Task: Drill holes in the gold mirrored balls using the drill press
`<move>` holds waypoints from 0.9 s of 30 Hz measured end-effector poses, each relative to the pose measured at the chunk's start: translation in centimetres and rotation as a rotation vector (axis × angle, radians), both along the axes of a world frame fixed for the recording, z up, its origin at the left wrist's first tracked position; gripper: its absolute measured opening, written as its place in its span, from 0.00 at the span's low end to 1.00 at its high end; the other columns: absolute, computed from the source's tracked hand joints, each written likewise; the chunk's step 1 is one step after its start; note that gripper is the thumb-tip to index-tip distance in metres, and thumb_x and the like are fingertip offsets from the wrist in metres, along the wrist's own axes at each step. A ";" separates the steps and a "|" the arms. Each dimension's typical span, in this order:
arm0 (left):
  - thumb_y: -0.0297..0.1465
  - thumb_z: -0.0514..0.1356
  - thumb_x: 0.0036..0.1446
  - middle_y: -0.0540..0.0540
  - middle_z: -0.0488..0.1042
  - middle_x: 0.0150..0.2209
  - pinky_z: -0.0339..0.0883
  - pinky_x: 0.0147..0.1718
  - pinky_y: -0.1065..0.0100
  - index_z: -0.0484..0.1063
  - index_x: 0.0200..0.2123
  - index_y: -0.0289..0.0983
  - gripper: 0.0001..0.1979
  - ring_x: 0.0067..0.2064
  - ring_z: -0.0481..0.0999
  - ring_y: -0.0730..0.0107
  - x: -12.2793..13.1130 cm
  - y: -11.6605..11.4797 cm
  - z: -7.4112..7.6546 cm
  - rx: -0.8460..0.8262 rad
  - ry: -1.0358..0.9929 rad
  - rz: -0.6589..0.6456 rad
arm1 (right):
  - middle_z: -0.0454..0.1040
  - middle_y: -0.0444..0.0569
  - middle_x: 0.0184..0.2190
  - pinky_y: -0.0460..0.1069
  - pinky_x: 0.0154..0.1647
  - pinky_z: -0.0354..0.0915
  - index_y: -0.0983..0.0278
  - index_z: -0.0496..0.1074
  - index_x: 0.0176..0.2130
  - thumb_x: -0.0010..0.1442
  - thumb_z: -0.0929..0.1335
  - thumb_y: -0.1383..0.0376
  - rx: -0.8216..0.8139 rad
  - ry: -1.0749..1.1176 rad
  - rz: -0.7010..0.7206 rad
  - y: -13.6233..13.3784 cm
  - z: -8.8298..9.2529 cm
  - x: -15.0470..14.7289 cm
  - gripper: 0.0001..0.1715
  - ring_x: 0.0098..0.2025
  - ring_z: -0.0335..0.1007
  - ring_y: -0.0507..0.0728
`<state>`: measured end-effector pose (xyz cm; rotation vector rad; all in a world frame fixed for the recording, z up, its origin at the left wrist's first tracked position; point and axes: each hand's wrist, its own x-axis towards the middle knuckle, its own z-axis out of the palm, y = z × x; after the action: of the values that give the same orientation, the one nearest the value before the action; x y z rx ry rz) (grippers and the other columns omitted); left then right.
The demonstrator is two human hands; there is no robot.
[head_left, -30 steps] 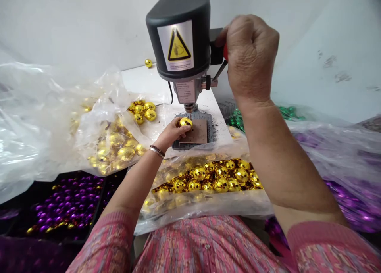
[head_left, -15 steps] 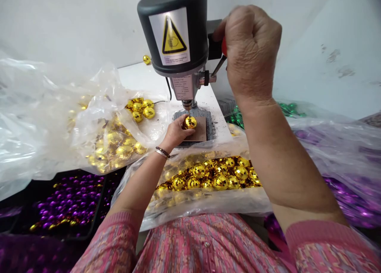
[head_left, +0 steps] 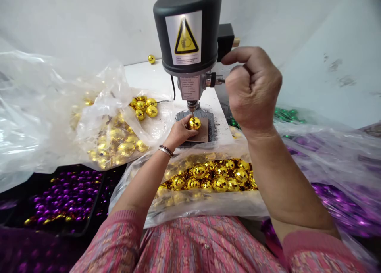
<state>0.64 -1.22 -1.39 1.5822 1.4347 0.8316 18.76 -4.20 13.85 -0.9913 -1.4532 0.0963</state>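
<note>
Ball (head_left: 195, 123), gold and mirror-faceted, pinched by left hand (head_left: 178, 132) under drill (head_left: 187, 31); right hand (head_left: 253, 91) fists lever (head_left: 220, 80).

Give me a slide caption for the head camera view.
Left hand steadies a gold ball under the drill press; right hand grips its lever.

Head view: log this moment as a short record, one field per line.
left hand: pinches ball on the board
right hand: fisted on lever
drill: bit at the ball's top
near bag: open, gold balls inside
left bag: gold balls inside
purple balls: lower left
</note>
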 end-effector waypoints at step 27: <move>0.28 0.72 0.44 0.45 0.81 0.49 0.71 0.49 0.65 0.69 0.65 0.35 0.42 0.46 0.79 0.63 0.1 -0.6 -0.4 -0.007 -0.088 0.008 | 0.75 0.49 0.33 0.52 0.42 0.69 0.58 0.77 0.49 0.66 0.57 0.61 0.177 -0.152 -0.176 -0.2 -8.4 0.1 0.24 0.33 0.68 0.53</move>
<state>0.70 -1.81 -1.78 1.5172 1.3807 0.8886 18.88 -4.41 5.43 -0.9920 -1.4772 -0.2371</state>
